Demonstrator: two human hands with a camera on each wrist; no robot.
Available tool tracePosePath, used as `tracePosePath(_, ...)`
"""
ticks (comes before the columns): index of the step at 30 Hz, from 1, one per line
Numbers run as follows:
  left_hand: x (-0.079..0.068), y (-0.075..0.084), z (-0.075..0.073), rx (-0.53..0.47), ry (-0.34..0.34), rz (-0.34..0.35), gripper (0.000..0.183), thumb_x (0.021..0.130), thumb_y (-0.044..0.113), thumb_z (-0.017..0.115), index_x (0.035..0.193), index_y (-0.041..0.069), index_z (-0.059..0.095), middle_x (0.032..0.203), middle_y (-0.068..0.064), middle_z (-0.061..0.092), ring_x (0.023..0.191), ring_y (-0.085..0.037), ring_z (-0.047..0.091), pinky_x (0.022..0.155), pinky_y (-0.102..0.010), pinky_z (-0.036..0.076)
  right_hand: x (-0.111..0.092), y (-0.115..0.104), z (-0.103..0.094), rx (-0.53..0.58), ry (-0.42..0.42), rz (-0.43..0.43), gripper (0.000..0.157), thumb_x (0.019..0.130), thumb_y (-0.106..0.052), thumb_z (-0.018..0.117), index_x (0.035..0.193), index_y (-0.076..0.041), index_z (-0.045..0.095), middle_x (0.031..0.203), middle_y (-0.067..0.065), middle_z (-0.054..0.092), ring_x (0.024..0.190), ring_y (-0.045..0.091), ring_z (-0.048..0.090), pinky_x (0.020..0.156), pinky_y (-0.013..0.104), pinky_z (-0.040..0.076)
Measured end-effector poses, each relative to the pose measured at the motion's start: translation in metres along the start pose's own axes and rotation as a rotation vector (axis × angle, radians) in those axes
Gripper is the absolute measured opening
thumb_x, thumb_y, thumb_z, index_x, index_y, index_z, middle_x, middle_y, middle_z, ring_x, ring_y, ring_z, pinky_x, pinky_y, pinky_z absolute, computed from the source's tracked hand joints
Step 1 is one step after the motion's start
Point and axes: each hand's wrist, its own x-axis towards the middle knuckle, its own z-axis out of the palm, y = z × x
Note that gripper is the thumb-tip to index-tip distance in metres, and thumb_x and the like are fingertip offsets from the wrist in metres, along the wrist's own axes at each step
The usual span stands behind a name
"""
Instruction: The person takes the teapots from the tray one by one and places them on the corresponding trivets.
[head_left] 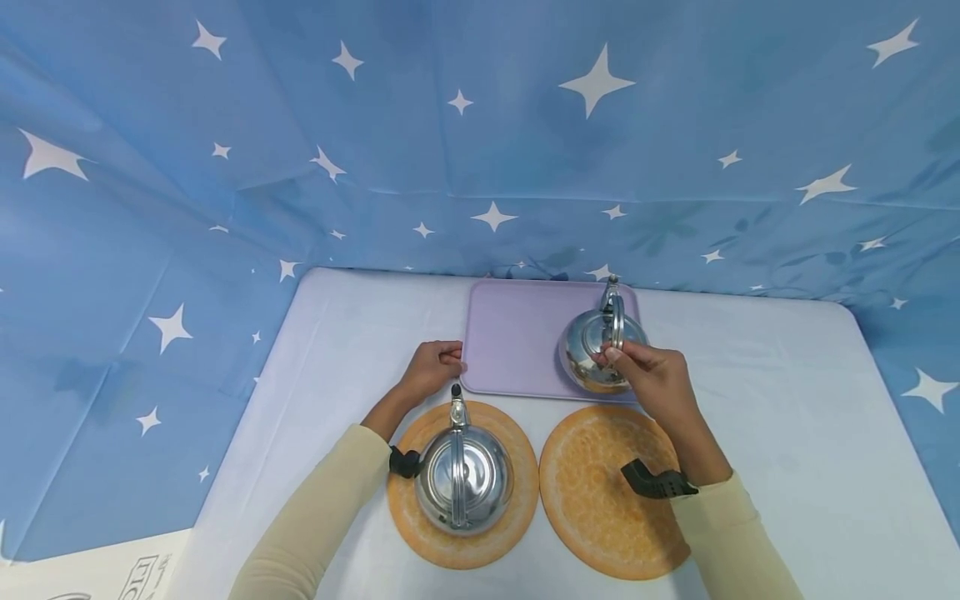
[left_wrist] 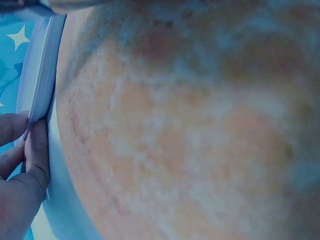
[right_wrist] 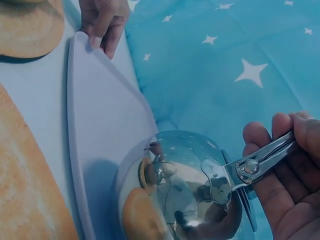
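A lilac tray (head_left: 517,337) lies at the back of the white table. At its front left corner, my left hand (head_left: 431,371) pinches the rim between thumb and fingers, as the left wrist view (left_wrist: 22,165) also shows. My right hand (head_left: 663,385) grips the raised metal handle (right_wrist: 265,162) of a shiny steel kettle (head_left: 581,350). That kettle is at the tray's right end, spout pointing to the back; whether its base touches the tray I cannot tell. A second steel kettle (head_left: 483,479) stands upright on the left round orange mat (head_left: 521,500), below my left hand.
Beside the left mat lies another round orange mat (head_left: 592,492), partly under my right forearm. A blue star-patterned cloth (head_left: 420,125) hangs behind the table and at its sides. Printed pale material (head_left: 112,571) shows at the lower left.
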Motion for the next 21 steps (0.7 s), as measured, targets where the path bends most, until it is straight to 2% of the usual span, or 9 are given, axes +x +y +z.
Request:
tracePosePath(5,0.000,-0.001,-0.001,-0.005,-0.005,0.007,0.046,0.086,-0.003,0.067,0.130,-0.007,0.056,0.106,-0.012,0.064,0.090,-0.016,0.062,0.076,-0.023,0.051,-0.006,-0.007,0.000,0.026,-0.025,-0.045,0.025,0.098,-0.007,0.058,0.111,0.012,0.067,0.095,0.021,0.071,0.098,0.007,0.066,0.088,0.018,0.048)
tracePosePath(14,0.000,-0.001,0.000,0.006,0.002,0.005,0.046,0.086,-0.003,0.067,0.130,-0.007,0.056,0.106,-0.012,0.064,0.089,-0.016,0.062,0.077,-0.024,0.051,-0.016,-0.028,-0.003,0.054,-0.023,-0.128,0.018,0.095,0.005,0.058,0.105,0.014,0.068,0.092,0.018,0.072,0.094,0.009,0.068,0.082,0.021,0.052)
tracePosePath(21,0.001,0.001,0.000,0.008,-0.002,0.005,0.046,0.086,-0.003,0.067,0.130,-0.007,0.056,0.107,-0.012,0.064,0.091,-0.018,0.062,0.078,-0.025,0.051,-0.023,-0.035,-0.005,0.053,-0.031,-0.146,0.016,0.094,0.007,0.058,0.101,0.014,0.069,0.090,0.012,0.073,0.089,0.010,0.069,0.077,0.022,0.054)
